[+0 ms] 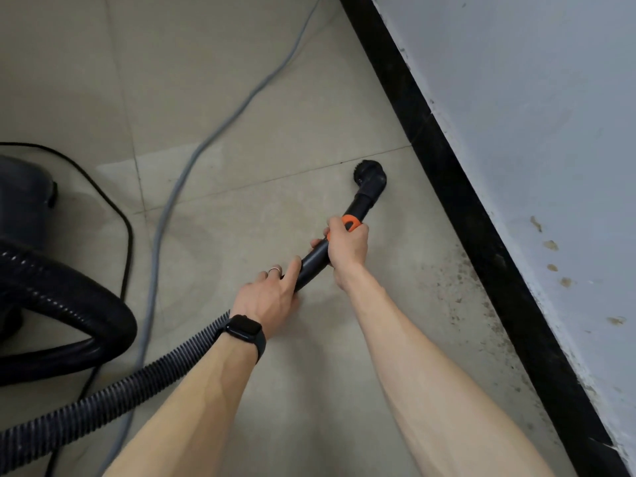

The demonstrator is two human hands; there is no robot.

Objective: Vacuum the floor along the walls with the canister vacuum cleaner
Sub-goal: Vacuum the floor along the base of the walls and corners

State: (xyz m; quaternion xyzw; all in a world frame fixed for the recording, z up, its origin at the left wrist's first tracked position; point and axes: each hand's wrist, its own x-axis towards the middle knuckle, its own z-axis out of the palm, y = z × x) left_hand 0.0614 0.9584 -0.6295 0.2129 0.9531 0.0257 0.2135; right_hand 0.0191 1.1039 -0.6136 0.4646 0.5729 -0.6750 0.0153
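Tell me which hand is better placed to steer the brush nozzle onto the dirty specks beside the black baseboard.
Right, probably. The right hand grips the wand at its orange collar, nearest the brush nozzle and on the wall side, close to the specks. The left hand holds farther back.

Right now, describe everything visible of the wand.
The wand is a rigid black tube, seemingly plastic, with an orange collar and a round brush head on its angled tip. It slants down to the floor, head beside the black baseboard, apparently not touching it. The right hand grips it at the collar; the left hand holds its rear end, where the ribbed hose joins.
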